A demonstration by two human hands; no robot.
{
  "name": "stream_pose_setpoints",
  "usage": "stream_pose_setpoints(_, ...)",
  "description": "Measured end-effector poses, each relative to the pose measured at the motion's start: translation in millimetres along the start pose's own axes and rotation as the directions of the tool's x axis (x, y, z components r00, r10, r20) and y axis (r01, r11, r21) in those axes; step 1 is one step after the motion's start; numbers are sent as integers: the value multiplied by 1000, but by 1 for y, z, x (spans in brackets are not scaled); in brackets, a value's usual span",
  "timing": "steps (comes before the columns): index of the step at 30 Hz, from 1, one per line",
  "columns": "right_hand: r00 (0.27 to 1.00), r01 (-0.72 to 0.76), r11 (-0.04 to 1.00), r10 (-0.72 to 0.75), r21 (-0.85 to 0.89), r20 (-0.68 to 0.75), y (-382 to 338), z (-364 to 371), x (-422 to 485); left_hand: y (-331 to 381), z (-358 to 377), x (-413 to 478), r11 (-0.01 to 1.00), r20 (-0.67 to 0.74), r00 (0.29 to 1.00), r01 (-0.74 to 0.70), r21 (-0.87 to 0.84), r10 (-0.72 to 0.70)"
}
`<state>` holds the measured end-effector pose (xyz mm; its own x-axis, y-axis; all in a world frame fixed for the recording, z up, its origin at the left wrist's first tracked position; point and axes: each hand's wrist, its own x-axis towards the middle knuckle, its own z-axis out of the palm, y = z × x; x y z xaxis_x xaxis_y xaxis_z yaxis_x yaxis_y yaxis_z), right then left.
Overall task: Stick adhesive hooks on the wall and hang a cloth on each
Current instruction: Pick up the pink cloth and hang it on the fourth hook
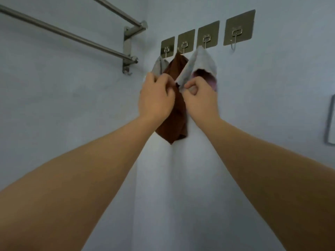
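Note:
Several square adhesive hooks sit in a rising row on the pale wall. On the leftmost hook (167,46) hangs a grey cloth (159,65), mostly hidden behind my left hand. A brown cloth (175,116) hangs from the second hook (185,41). The third hook (207,34) carries a grey cloth with a pink underside (199,63). The rightmost hook (239,27) is bare. My right hand (200,98) pinches the lower corner of the grey-and-pink cloth. My left hand (155,96) is curled beside it, fingers at the brown cloth's edge.
A double steel towel rail (68,34) with a bracket and a small hook juts from the wall at upper left. A pale framed object (330,120) is cut off by the right edge.

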<state>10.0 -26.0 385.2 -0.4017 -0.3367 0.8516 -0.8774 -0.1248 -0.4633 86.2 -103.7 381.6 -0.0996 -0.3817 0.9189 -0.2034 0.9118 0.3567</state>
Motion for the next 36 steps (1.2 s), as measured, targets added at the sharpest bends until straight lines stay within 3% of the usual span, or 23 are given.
stream_pose_setpoints(7,931,-215,957,140,195,337,-20,100,-79,-82,-73,-70,918,142,955,199,343,-260)
stream_pose_setpoints(15,654,-513,845,270,152,706,-19,209,-201,-171,-154,-184,681,166,790,377,628,-590)
stream_pose_setpoints(20,415,-586,810,305,-4,857,-16,259,-281,-225,-196,-259,482,203,576,386,787,-792)
stream_pose_setpoints(25,193,-545,824,304,-155,933,-4,291,-347,-268,-209,-318,350,239,319,360,865,-917)
stream_pose_setpoints(32,36,-424,866,309,-265,950,-2,333,-394,-305,-233,-379,181,192,-18,254,950,-981)
stream_pose_setpoints(36,-9,-392,882,280,-261,960,-11,346,-410,-312,-240,-403,79,124,-220,203,976,-967)
